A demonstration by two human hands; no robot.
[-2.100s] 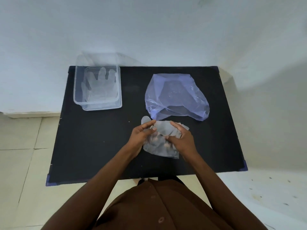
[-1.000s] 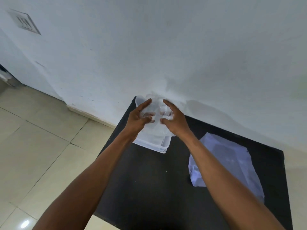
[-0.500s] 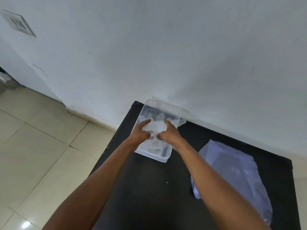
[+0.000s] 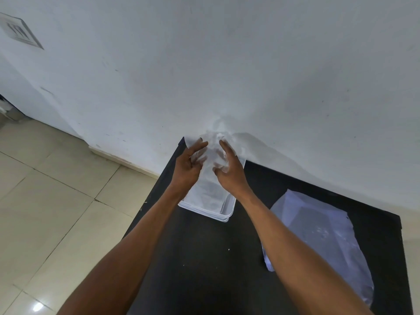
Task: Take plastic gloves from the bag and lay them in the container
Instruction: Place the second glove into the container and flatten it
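The clear plastic glove hangs as a pale, crumpled film between the two hands, above the far end of the transparent container, and its lower part drapes down into the tub, where more see-through plastic lies on the floor of it. The left hand has its fingers spread and slightly curled, fingertips touching the film on its left side; the right hand mirrors it on the other side, fingers fanned and bent, with the plastic against its fingertips. Whether either hand truly pinches the glove or only touches it cannot be told, since the film blurs into the white wall behind. The container sits at the far left corner of the black table, close to the wall. Well apart from it, on the right side of the table, lies the bluish plastic bag, flattened and partly hidden by the right forearm. Beige floor tiles show to the left.
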